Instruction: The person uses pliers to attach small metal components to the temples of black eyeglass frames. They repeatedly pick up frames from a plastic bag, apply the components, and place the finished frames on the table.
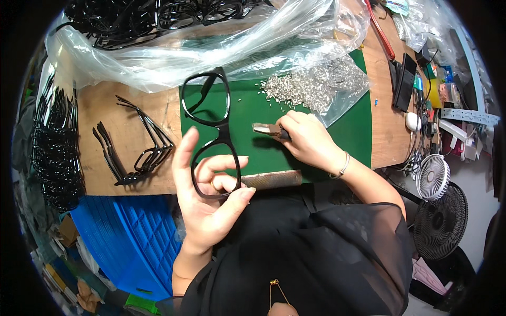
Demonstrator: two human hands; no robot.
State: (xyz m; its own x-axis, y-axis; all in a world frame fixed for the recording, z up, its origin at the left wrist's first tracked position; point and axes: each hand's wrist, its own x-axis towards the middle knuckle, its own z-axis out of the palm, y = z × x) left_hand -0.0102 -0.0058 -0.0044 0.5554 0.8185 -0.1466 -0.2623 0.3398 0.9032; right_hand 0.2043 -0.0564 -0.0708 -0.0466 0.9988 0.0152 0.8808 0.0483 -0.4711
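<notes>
Above the desk (97, 174), toward its near edge, steady the frame (224, 132), gripped by one rim in the left hand (201, 216); best to guide the pliers (271, 129), gripped in the right hand (308, 138), clear of scratching it. Mind the plastic (132, 66) toward the far edge, glasses (129, 178) by the near-left corner, loose metal bits (287, 89) toward the far right.

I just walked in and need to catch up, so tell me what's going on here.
A person at a brown wooden workbench is holding up a glossy black eyeglass frame by its nearer rim in the left hand, and dark-handled metal pliers in the right hand. The pliers are apart from the frame. Small silvery pieces lie on the green mat, beside a clear plastic bag. More glossy black frames are stacked at the left.
</notes>
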